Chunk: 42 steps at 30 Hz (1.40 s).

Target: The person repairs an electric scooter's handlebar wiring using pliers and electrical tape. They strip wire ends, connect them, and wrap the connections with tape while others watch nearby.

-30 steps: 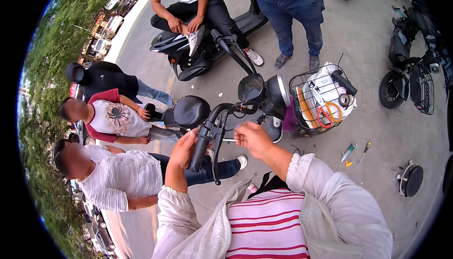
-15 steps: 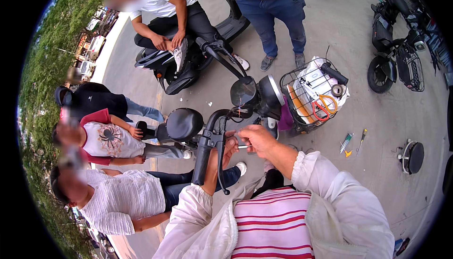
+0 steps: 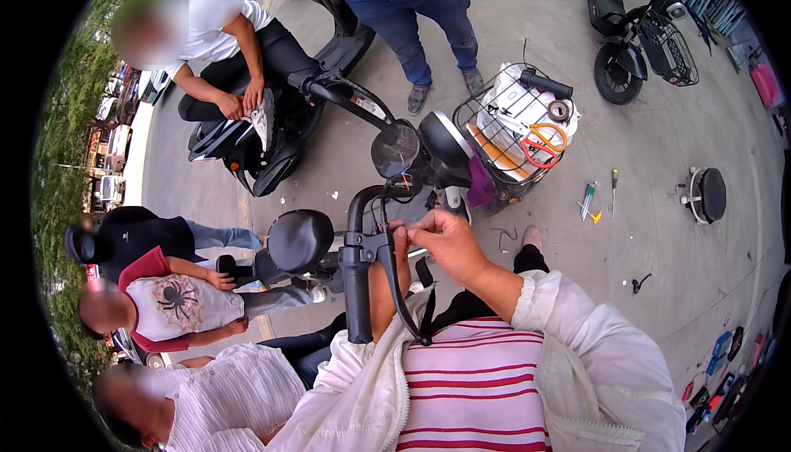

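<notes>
Just behind the brake lever (image 3: 401, 304) of an electric bike, my left hand (image 3: 399, 252) reaches up past the black handlebar grip (image 3: 358, 304), fingers closed at a small item I cannot make out, partly hidden by the lever. My right hand (image 3: 445, 239) pinches at the same spot, its fingertips meeting the left ones; what they hold is too small to name. Thin cables (image 3: 382, 209) run beside them near the bend of the handlebar. A round mirror (image 3: 394, 145), a black saddle (image 3: 298, 240) and a wire basket (image 3: 482, 107) holding scissors (image 3: 545, 143) and tape surround my hands.
Several people (image 3: 177, 295) stand at the left; another (image 3: 227, 40) sits on a scooter (image 3: 268, 168); one (image 3: 408, 15) stands ahead. At right are a parked bike (image 3: 618, 69), screwdrivers (image 3: 613, 192), a black stool (image 3: 710, 196) and scattered tools (image 3: 721, 353).
My left hand has moved rightward behind the lever to meet my right hand. My head has shifted, so more ground and scattered tools show at the right.
</notes>
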### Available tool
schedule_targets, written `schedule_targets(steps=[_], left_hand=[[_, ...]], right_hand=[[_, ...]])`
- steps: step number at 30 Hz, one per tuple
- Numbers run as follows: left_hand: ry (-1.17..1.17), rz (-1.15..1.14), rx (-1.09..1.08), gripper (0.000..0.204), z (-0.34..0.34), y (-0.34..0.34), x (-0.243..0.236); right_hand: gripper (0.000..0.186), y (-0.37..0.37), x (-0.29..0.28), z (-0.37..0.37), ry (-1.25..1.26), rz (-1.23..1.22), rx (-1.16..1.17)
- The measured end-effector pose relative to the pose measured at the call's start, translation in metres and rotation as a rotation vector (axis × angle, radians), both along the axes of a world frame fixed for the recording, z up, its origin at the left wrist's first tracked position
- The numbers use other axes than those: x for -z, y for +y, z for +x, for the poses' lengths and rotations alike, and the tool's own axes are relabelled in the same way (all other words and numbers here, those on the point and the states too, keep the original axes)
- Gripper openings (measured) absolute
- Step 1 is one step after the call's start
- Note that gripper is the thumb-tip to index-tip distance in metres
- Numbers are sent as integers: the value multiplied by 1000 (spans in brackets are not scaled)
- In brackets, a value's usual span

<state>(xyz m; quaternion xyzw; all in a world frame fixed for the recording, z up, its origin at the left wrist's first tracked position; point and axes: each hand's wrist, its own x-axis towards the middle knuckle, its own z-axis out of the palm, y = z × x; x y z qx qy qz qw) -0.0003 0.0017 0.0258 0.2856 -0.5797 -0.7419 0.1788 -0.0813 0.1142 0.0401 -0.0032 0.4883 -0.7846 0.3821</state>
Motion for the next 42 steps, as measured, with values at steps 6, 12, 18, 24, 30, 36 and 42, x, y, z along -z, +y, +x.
schedule_targets(steps=[6, 12, 18, 24, 30, 36, 42], left_hand=[[-132, -361, 223, 14, 4, -11, -25], [-98, -417, 230, 15, 2, -9, -36], [-139, -404, 305, 10, 4, -19, -23], [179, 277, 27, 4, 0, -5, 3], [184, 340, 34, 2, -3, 2, -9], [190, 346, 93, 7, 1, -2, -9], [143, 398, 103, 10, 8, -6, -10]], right_hand=[[10, 1, 4, 8, 366, 114, 36], [11, 0, 0, 12, 390, 146, 37], [12, -2, 9, 14, 706, 368, 24], [9, -9, 18, 22, 564, 268, 109], [10, 7, -1, 18, 504, 266, 32], [13, 5, 2, 6, 675, 263, 41], [13, 6, 4, -7, 774, 289, -138]])
